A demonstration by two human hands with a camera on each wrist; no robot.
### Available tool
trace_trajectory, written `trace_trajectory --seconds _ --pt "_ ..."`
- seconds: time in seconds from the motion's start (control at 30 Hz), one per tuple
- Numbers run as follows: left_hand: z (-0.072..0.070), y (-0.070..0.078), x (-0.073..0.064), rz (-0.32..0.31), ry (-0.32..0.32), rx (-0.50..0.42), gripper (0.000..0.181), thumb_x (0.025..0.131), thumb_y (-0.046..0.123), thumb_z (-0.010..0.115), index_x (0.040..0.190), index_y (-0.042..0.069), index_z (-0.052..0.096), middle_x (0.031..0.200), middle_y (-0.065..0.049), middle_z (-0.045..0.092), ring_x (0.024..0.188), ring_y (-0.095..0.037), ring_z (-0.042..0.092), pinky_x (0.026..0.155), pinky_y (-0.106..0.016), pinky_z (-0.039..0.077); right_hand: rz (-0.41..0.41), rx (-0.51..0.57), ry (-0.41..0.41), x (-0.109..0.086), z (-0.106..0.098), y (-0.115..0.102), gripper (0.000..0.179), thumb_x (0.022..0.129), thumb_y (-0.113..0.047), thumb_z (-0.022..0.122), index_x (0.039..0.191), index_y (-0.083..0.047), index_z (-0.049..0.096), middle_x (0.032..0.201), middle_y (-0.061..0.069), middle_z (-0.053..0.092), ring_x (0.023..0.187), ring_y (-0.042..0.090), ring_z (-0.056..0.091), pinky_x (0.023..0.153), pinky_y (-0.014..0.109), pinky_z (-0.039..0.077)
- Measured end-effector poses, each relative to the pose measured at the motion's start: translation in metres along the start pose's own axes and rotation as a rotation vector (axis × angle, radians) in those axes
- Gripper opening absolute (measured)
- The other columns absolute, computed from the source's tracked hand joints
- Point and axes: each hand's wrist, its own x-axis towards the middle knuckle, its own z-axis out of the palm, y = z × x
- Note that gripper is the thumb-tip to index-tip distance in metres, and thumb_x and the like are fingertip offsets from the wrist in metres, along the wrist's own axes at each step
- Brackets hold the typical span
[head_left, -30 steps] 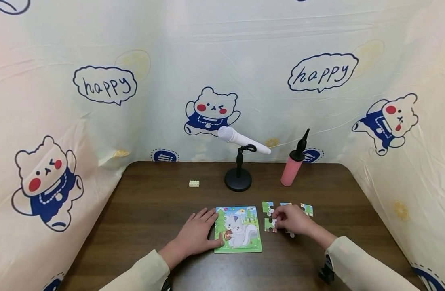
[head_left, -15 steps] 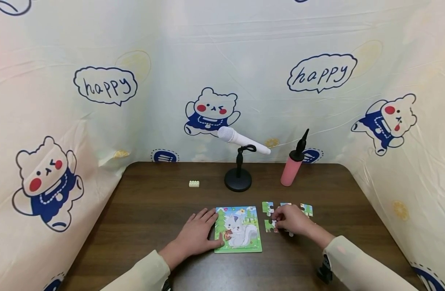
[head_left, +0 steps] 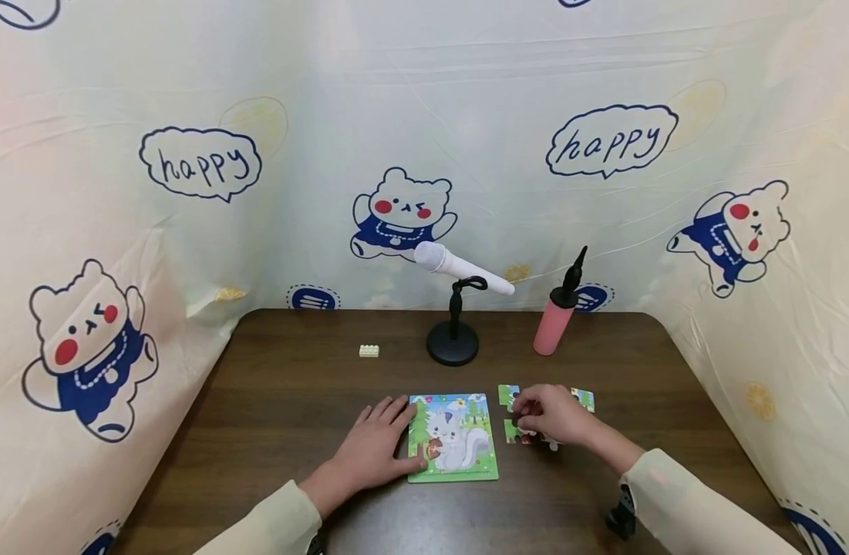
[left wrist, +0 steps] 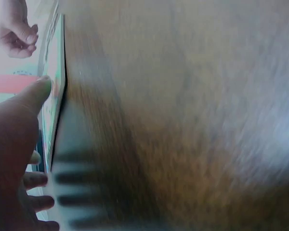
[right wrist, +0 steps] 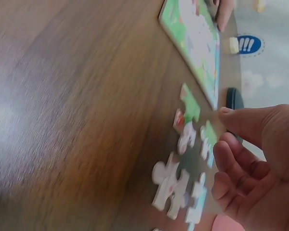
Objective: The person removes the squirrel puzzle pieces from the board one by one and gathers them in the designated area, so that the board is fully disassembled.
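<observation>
A square puzzle board [head_left: 453, 455] with a white squirrel holding an acorn lies on the table. My left hand [head_left: 372, 445] rests along its left side, fingers spread and thumb on the picture. Over several loose jigsaw pieces right of the board hovers my right hand [head_left: 556, 416], palm down. In the right wrist view, its thumb and loosely curled fingers stand apart with nothing between them. A green-and-red piece [right wrist: 191, 107] lies against a whitish piece [right wrist: 185, 138] below the fingertips. Nearby are a pale knobbed piece [right wrist: 171, 187] and a blue-edged piece [right wrist: 197, 199].
A white microphone [head_left: 462, 268] sits on a black stand [head_left: 453, 343] behind the board. To its right stands a pink pump [head_left: 554, 325] with a black nozzle. A cream toy brick [head_left: 368, 351] lies at back left. Patterned cloth [head_left: 292, 231] surrounds the table [head_left: 278, 385].
My right hand has lifted slightly from the pieces, and its fingertips have shifted a little left. More brown shows on the lower left piece. My left hand keeps its place on the board.
</observation>
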Motion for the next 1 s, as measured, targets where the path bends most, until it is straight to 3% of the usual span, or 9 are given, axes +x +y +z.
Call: trace_trajectory --seconds 0.13,0.27,0.4,0.7,1.0 --pt "0.0 0.01 -0.01 0.12 0.022 -0.034 0.081 0.094 0.07 0.056 0.155 0.019 0.047 0.163 -0.009 0.039 0.148 -0.036 0.039 0.115 -0.064 0.034 -0.039 0.01 -0.04 0.002 0.007 -0.012 0.018 0.092 -0.013 0.078 0.11 -0.01 0.076 0.093 -0.003 0.07 0.078 0.009 0.059 0.071 0.025 0.053" --pt "0.001 0.024 -0.02 0.278 -0.017 -0.054 0.071 0.098 0.065 0.054 0.156 0.023 0.047 0.164 -0.004 0.039 0.15 -0.033 0.038 0.117 -0.062 0.032 -0.098 0.0 -0.069 0.004 0.023 -0.026 0.023 0.09 -0.016 0.08 0.112 -0.01 0.076 0.096 -0.001 0.07 0.077 0.008 0.058 0.07 0.026 0.052" --pt "0.004 0.032 -0.026 0.373 -0.05 -0.022 0.069 0.1 0.066 0.049 0.157 0.028 0.044 0.166 -0.003 0.036 0.153 -0.034 0.033 0.117 -0.062 0.031 -0.15 -0.053 -0.086 0.007 0.039 -0.038 0.027 0.09 -0.017 0.08 0.115 -0.01 0.075 0.098 0.002 0.068 0.076 0.009 0.057 0.068 0.024 0.049" --pt "0.008 0.037 -0.028 0.391 -0.116 -0.008 0.069 0.1 0.07 0.044 0.158 0.032 0.043 0.168 -0.008 0.03 0.154 -0.036 0.028 0.118 -0.063 0.029 -0.155 -0.114 -0.137 0.012 0.053 -0.05 0.035 0.085 -0.021 0.084 0.117 -0.01 0.074 0.098 0.0 0.064 0.074 0.007 0.053 0.067 0.023 0.045" --pt "0.008 0.038 -0.029 0.401 -0.104 0.026 0.07 0.099 0.069 0.047 0.157 0.03 0.044 0.168 -0.009 0.031 0.154 -0.036 0.029 0.117 -0.057 0.035 -0.114 -0.176 -0.124 0.012 0.06 -0.053 0.043 0.081 -0.024 0.088 0.118 -0.01 0.073 0.094 -0.002 0.061 0.076 0.006 0.05 0.068 0.026 0.044"
